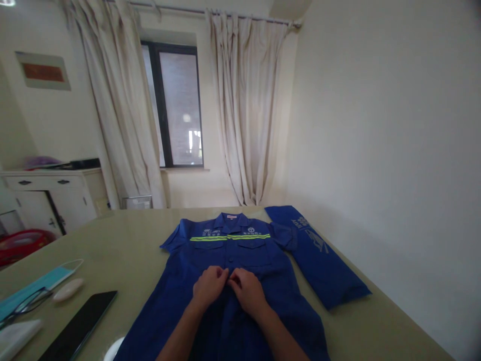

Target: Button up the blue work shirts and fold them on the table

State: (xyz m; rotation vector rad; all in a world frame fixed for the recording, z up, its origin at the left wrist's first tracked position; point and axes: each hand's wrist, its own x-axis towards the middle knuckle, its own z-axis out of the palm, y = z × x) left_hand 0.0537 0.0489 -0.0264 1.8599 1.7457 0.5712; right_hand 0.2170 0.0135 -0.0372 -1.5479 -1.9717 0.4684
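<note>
A blue short-sleeved work shirt (244, 258) lies spread front up on the table, collar at the far end, a yellow-green reflective stripe across its chest. My left hand (210, 286) is closed in a pinch on the left side of the front placket, below the chest pockets. Right beside it, my right hand (247, 288) pinches the placket from the other side, fingertips nearly touching the left ones. Whatever button lies between the fingers is hidden. One dark button shows on the placket just above the hands.
A folded blue cloth item with grey print (323, 265) lies along the table's right edge, by the wall. To the left are a black phone (80, 323), a pale oval object (68, 290), glasses (32, 303) and a light blue face mask (41, 282). Curtains (248, 100) hang behind the table (128, 240).
</note>
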